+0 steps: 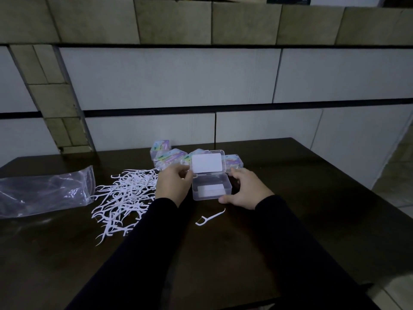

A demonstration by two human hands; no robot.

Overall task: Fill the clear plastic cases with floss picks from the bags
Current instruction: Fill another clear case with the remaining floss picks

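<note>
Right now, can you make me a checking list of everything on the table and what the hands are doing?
Surface: dark wooden table, dim light.
Job's things: open clear case with its lid raised, a white card inside, no picks seen in it; pile of floss picks to its left; single floss pick lying in front of it; clear plastic bag lying flat at far left.
Clutter: labelled cases bunched behind the open one.
Grippers: left hand pinches the lid's left edge; right hand holds the case's right side.
Cables: nothing seen.
Surroundings: tiled wall behind the table.
</note>
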